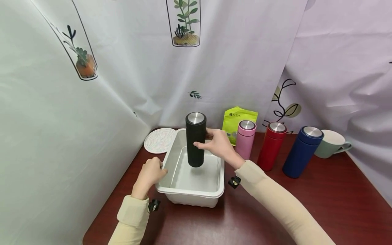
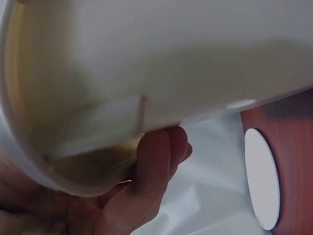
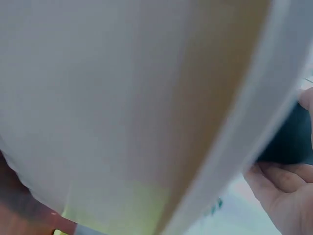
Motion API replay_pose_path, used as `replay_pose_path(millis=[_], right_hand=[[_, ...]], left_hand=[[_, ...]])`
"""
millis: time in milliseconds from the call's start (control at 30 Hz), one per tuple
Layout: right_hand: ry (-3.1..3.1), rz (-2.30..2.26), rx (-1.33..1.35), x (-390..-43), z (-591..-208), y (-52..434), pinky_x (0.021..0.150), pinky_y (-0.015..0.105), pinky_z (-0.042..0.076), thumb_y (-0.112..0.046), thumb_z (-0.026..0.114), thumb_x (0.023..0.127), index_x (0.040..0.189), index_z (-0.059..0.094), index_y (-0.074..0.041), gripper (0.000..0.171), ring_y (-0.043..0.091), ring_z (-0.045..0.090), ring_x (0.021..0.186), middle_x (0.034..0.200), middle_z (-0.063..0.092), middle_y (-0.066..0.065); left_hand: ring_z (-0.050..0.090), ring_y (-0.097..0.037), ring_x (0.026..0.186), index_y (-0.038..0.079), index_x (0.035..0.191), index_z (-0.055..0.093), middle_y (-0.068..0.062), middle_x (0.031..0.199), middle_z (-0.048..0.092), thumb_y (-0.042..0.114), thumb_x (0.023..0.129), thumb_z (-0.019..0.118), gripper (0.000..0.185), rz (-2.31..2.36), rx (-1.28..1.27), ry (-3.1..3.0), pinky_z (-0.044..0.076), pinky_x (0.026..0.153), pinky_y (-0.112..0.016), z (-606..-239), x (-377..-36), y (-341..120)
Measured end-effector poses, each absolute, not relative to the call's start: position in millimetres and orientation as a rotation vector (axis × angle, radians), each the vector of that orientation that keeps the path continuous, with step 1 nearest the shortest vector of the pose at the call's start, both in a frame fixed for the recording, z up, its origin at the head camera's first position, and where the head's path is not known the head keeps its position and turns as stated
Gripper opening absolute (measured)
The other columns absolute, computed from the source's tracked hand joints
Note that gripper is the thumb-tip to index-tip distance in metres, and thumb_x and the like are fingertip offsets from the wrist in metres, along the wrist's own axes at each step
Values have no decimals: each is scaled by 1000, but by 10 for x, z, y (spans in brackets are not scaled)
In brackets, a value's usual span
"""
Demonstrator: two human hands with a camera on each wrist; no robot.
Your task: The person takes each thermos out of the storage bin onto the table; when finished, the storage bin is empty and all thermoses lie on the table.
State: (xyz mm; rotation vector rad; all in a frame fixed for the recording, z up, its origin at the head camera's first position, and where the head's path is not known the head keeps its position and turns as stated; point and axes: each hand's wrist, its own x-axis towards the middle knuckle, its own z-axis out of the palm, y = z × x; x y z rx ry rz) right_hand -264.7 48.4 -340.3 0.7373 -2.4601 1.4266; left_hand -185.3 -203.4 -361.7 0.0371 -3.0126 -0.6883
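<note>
Black flask point(image 1: 195, 139), gripped upright by right hand point(image 1: 218, 144) over white tub point(image 1: 196, 190) at frame centre; left hand point(image 1: 150, 173) clasps tub rim; next, lowering needs steadiness.

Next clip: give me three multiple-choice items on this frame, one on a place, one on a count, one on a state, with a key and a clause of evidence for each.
1. Where is the black flask?
A. Over the white tub
B. On the round coaster
C. Beside the green mug

2. How many flasks stand on the table to the right of the tub?
A. One
B. Two
C. Three

3. What is the left hand doing?
A. Lying flat on the table
B. Gripping the tub's rim
C. Holding the yellow-green pouch

Key:
1 A: the right hand holds it upright with its base inside the tub's walls.
2 C: pink flask, red flask and blue flask stand in a row.
3 B: its fingers curl round the tub's near left corner.
</note>
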Motion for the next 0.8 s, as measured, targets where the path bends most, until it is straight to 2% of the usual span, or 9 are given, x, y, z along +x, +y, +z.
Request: replay_pose_path(millis=[100,333,533,800], right_hand=[[-2449,1413,729,-2582,-3344,561,80,34,57,-32,85,73,108,72,-13,42,17,73,91,99,74,2],[-2417,1442,739,-2417,-3201,728,83,35,56,-31,86,73,106,73,-19,37,15,72,93,96,75,-2],[-2381,1481,763,-2240,-3112,859,86,37,55,-28,86,73,111,73,-19,40,15,72,95,100,75,-2],[-2289,1559,764,-2087,-3070,1062,78,29,56,-22,87,72,109,73,-13,41,15,73,90,99,74,3]], left_hand=[[42,-17,53,12,55,41,-2,56,45,7,79,66,35,-699,36,-3014,39,50,-29,-3620,-1850,-2035],[31,-14,50,15,53,32,4,53,24,6,79,63,41,-692,30,-3001,31,46,-27,-3594,-1838,-2063],[29,-14,51,15,54,31,4,54,24,6,78,62,41,-689,-5,-3000,30,47,-27,-3582,-1857,-2068],[33,-15,51,15,55,31,3,54,27,6,79,63,40,-709,12,-3011,33,47,-27,-3617,-1860,-2067]])
